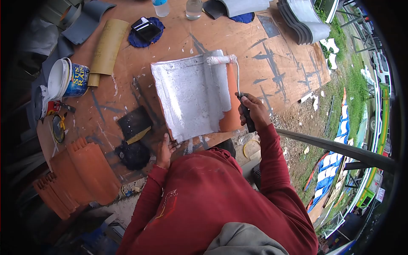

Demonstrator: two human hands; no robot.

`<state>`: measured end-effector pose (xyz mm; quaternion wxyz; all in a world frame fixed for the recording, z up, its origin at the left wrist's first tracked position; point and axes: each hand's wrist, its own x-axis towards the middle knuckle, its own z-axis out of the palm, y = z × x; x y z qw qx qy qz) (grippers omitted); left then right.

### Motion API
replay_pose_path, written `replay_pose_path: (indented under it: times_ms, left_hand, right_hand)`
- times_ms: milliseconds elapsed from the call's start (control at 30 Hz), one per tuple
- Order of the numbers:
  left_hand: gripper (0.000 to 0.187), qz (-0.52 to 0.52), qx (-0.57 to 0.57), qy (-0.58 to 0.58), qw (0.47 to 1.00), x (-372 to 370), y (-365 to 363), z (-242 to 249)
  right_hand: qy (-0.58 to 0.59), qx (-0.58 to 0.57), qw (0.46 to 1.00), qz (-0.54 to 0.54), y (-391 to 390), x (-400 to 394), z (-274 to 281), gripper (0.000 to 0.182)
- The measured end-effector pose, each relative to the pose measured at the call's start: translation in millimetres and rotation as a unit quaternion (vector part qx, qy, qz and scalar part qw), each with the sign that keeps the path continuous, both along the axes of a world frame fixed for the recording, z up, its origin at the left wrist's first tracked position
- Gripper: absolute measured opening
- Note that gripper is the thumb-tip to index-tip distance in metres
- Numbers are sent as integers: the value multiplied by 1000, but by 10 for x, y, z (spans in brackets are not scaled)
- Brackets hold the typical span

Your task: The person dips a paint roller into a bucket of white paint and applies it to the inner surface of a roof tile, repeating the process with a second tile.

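Note:
A curved orange roof tile [191,97] lies on the wooden table, mostly coated in wet white paint, with bare orange along its right side. My right hand [256,111] is wrapped around the dark handle of a paint roller [221,60]. The roller's white sleeve rests over the tile's upper right edge. Close by the tile's lower left corner is my left hand [165,151], fingers apart and holding nothing.
A paint bucket [77,80] stands left, near a tan curved tile [108,46]. Stacked orange tiles [83,174] lie lower left, beside black sandpaper-like sheets [135,123]. Grey tiles [304,19] and bottles [194,9] line the far side. A metal bar [335,146] extends right.

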<state>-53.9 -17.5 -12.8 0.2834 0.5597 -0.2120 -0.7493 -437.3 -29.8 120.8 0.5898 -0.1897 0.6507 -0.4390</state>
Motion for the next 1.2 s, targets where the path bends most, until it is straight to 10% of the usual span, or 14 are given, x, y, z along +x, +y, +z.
replay_pose_path:
  times_ms: [433, 733, 1033, 1200]
  left_hand:
    - [69, 30, 10, 135, 990, -102, -65, 17]
    - [88, -28, -60, 103, 993, -151, -51, 657]
    - [94, -16, -135, 103, 985, -212, -116, 1248]
    - [97, -19, -176, 100, 979, -270, -260, 1513]
  right_hand:
    - [41, 104, 994, -15, 2481, 163, 124, 37]
    - [431, -22, 819, 378, 1441, -627, 714, 24]
    - [337, -179, 793, 474, 512, -128, 617, 23]
    - [369, -62, 810, 452, 635, -593, 1192, 25]
